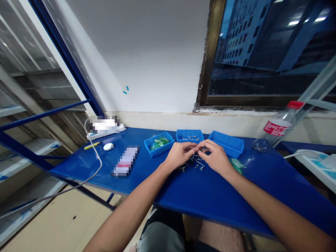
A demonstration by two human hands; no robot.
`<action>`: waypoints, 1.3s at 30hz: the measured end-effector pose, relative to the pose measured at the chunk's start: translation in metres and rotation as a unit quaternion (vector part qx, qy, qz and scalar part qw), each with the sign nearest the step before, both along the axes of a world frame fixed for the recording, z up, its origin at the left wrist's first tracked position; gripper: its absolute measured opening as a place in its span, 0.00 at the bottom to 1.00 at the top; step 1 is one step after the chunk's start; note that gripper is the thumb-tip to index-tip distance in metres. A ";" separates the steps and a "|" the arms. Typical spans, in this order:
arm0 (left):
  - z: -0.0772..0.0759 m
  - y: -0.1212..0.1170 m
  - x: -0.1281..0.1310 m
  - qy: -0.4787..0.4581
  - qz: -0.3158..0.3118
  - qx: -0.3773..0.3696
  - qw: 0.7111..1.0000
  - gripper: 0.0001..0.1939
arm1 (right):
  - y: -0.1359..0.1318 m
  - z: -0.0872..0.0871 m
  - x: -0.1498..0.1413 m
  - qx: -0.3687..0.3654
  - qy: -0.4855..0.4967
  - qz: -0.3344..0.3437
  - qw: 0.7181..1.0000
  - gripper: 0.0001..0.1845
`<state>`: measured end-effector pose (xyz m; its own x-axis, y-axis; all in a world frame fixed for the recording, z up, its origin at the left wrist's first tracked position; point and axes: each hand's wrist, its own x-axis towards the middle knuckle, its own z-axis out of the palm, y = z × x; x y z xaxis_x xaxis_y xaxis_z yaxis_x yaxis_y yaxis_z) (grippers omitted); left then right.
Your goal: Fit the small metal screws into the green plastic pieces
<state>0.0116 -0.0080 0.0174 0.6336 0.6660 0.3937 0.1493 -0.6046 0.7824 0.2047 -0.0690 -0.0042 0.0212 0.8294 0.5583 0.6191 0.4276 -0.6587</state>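
My left hand and my right hand meet over the blue table, fingertips pinched together. Whatever lies between the fingertips is too small and too covered to name. Just below them is a loose pile of thin metal pins with small heads, partly hidden by the hands. Behind my left hand stands a blue bin holding green-and-clear pieces. A middle blue bin has a few similar metal pins in it. Another blue bin sits behind my right hand, near more green-and-clear pieces on the table.
A plastic bottle with a red cap stands at the back right. On the left are a blurred-out flat object, a white oval object, a yellow tool, a power strip and its trailing cable.
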 end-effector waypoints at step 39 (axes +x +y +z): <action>-0.007 0.011 0.003 -0.169 0.010 -0.079 0.982 0.29 | 0.001 -0.001 0.000 -0.024 -0.012 0.009 1.000 0.15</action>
